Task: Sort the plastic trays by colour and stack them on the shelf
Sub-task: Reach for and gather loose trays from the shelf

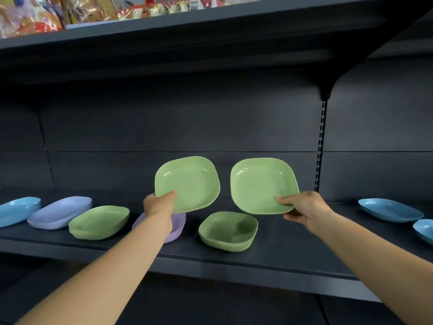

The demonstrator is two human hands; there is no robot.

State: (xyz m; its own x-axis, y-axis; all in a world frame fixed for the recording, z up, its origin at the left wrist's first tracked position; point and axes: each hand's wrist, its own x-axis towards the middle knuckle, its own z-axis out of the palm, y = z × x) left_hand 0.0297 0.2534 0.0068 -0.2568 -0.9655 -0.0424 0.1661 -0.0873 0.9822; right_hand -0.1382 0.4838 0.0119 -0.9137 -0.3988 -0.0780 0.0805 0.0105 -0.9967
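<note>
- Green trays are what I have in hand: my left hand [159, 204] pinches the near edge of one green tray [187, 184], thumb on top, and it looks like a second tray may sit nested under it, though I can't be sure.
- My right hand [302, 208] pinches the near corner of the other green tray [263, 185], thumb on the inside face, fingers curled beneath.
- Both trays are lifted, tilted toward me, above the shelf [234, 259] and apart from each other.
- I judge this the gathering step for green: the next move calls for lowering these squarely onto the green stack [228, 231] just below and between my hands, corners lined up so they nest.
- That stack holds a few nested green trays and nothing else; another green pile [99, 221] stands further left.
- A purple tray [178, 227] lies behind my left wrist, a purple stack [61, 212] and a blue tray [18, 209] to the left, more blue trays [390, 209] far right, all empty.
</note>
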